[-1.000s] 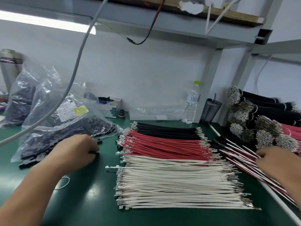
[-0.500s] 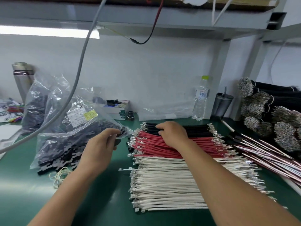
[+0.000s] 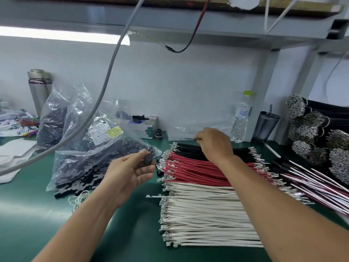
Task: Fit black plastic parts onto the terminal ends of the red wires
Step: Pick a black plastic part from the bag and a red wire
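Note:
Red wires [image 3: 196,168] with metal terminals lie in a row on the green mat, between black wires [image 3: 186,148] behind and white wires [image 3: 204,214] in front. My left hand [image 3: 130,173] is raised palm-up to the left of the wire ends. Its thumb and fingertips pinch a small black plastic part [image 3: 147,158]. My right hand [image 3: 214,145] hovers over the black and red wires. It pinches one thin dark wire [image 3: 188,138] that sticks out to the left; its colour is unclear.
A clear bag of black plastic parts [image 3: 90,159] lies at the left, with a second bag [image 3: 54,121] behind it. Finished wire bundles [image 3: 311,178] lie at the right. A water bottle [image 3: 240,120], a dark cup [image 3: 265,125] and a small box [image 3: 145,125] stand along the wall. A grey cable [image 3: 105,80] hangs at the left.
My right hand swung from the pile at the right to the black and red wires and took hold of one wire. My left hand came up from the bag with a black part.

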The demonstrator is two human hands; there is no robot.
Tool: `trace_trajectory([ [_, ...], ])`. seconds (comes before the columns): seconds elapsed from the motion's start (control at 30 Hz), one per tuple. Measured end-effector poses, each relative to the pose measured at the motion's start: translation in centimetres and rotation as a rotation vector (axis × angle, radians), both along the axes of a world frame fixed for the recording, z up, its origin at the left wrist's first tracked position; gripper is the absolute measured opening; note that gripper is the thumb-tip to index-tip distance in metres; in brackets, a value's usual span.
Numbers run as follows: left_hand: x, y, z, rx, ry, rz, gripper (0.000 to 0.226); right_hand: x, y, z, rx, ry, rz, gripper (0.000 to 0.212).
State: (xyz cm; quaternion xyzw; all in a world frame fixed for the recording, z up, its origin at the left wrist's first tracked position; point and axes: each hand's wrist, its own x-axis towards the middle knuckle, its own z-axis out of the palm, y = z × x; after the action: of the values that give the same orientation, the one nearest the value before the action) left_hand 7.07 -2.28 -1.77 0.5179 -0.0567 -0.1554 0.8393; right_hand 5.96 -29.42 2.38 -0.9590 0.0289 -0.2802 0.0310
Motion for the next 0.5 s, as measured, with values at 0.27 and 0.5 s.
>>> trace_trajectory([
  [0.27, -1.7, -1.1, -0.1, 0.337, -0.479, 0.085, 0.033, -6.2, 1.8, 2.9, -0.217, -0.546, 0.185, 0.021],
  [0.5, -2.7, -1.7, 0.0, 0.48, -0.68, -0.039, 0.035, -10.3, 5.5, -2.4, 0.104, -0.501, 0.333, 0.01],
])
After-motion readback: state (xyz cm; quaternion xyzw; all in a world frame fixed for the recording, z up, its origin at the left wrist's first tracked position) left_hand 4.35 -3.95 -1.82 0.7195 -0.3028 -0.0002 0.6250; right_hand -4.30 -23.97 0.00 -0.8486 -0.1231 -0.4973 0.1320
